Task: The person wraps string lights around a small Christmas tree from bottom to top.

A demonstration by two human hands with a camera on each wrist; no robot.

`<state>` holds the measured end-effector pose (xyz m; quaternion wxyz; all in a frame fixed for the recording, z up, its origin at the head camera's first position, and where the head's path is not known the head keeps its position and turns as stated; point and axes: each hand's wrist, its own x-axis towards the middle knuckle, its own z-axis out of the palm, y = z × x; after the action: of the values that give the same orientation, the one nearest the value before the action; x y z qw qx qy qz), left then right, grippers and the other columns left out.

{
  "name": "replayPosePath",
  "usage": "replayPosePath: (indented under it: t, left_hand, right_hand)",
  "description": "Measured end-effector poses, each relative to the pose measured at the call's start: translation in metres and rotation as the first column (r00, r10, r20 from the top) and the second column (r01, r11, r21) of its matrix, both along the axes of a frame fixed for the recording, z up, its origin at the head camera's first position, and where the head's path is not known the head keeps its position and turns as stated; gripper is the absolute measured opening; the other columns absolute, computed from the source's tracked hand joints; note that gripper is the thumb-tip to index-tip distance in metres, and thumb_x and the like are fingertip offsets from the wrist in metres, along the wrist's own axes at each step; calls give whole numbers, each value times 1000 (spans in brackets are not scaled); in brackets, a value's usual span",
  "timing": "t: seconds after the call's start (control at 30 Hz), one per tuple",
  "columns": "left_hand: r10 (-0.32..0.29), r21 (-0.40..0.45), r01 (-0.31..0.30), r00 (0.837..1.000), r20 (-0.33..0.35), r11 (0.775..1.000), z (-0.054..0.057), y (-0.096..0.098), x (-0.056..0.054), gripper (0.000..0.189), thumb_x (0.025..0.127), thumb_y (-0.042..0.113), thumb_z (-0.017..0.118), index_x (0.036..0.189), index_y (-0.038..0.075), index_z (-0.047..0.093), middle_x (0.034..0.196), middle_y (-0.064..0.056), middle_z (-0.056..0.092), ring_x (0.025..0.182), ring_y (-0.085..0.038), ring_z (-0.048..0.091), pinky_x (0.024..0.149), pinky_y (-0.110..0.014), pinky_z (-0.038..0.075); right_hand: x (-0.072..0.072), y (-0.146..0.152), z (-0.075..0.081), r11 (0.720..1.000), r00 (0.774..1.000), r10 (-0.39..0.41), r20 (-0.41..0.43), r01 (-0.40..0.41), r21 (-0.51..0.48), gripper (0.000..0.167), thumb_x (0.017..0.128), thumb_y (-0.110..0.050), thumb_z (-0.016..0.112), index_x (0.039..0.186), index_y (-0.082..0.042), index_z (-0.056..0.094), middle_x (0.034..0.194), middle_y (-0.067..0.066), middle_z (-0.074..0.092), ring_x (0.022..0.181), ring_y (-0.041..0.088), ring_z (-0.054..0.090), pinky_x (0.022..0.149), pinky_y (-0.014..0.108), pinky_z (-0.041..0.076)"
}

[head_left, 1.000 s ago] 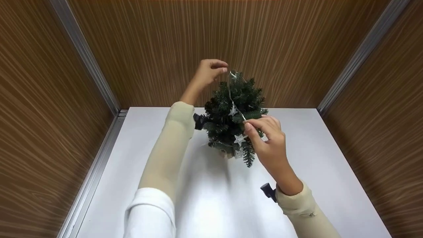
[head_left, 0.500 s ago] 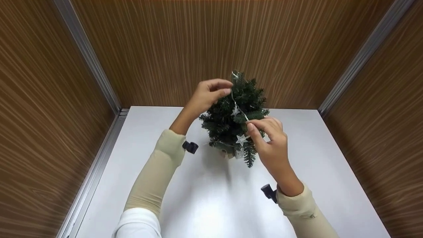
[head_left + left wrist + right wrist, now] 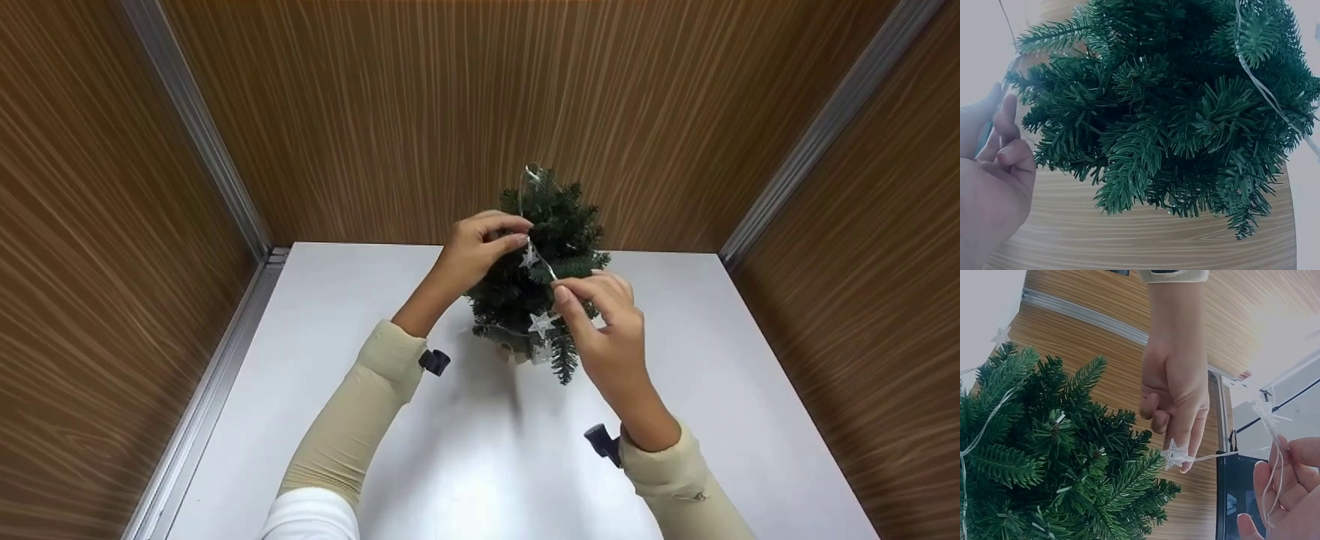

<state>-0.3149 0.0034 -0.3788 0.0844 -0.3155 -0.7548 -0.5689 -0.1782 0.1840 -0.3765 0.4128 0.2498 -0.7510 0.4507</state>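
A small artificial Christmas tree [image 3: 555,225] stands at the back of the white table, draped with a clear string of star lights. My left hand [image 3: 480,244] is at the tree's left front, thumb and index finger pinching the string close to a star [image 3: 529,256]. In the right wrist view a clear star [image 3: 1174,455] sits at the left fingertips. My right hand [image 3: 609,319] pinches the string [image 3: 550,270] lower and to the right, with another star [image 3: 541,325] hanging beside it. Green branches [image 3: 1134,152] fill the left wrist view, with a wire [image 3: 1266,93] across them.
Wood-grain panels [image 3: 375,127] close in the back and sides of the white table [image 3: 315,315]. A metal rail [image 3: 206,142] runs up the back left corner. The string loops over the treetop [image 3: 534,176].
My left hand has come down from beside the treetop along the string, ending just above the star near my right hand. My right hand has kept its pinch and barely shifted.
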Motion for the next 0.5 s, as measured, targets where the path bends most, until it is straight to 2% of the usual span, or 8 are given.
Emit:
replayPosePath:
  t: [0.23,0.33,0.5]
  left_hand:
    - [58,34,-53,985,-163,998,8,3,-10,22,97,21,68,111,6,76,114,-4,70,84,-11,59,75,-25,49]
    - [84,44,-77,979,-188,996,14,4,-18,22,97,18,68,111,4,76,114,-6,71,85,-12,61,76,-25,49]
    - [107,72,-95,976,-191,993,29,9,-31,20,96,12,68,111,0,75,114,-9,72,97,-13,67,84,-24,53]
  right_hand:
    - [0,-3,-5,999,1000,20,14,-20,25,18,84,9,74,98,-1,76,83,10,73,95,25,61,108,35,37]
    - [-1,-4,-7,998,999,13,47,-15,53,17,84,6,75,99,-3,77,87,9,74,95,25,61,103,36,39]
    - [-4,-5,-8,994,991,-17,131,2,113,11,89,-2,75,99,-4,76,92,5,74,98,23,60,95,35,39]
